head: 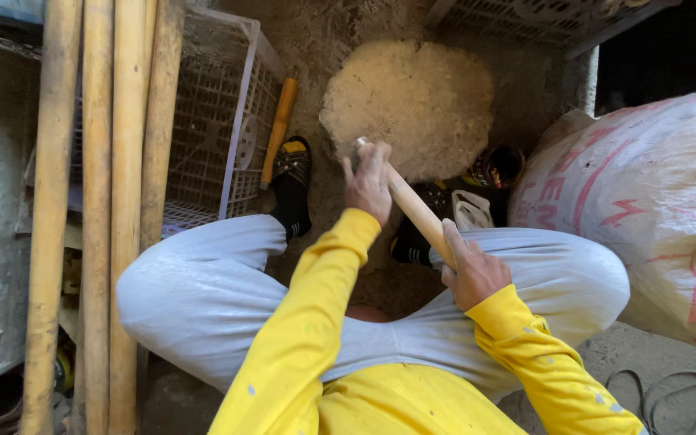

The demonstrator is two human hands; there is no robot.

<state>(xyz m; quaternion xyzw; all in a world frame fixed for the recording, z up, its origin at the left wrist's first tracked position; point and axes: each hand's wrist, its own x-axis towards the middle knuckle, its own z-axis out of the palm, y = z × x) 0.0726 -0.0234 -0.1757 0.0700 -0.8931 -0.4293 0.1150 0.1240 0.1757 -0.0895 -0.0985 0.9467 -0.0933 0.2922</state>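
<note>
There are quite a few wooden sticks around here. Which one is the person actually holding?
The short pale stick, gripped by the left hand and right hand above the lap. The long poles stand untouched at left, and the orange handle leans by the crate.

Both hands grip a wooden stick: left hand near its far end, right hand lower. Round stump just beyond. White crate, bamboo poles left; sack right.

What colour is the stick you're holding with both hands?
Pale tan, bare wood. The stick shows best in the head view, between the left hand and right hand.
</note>
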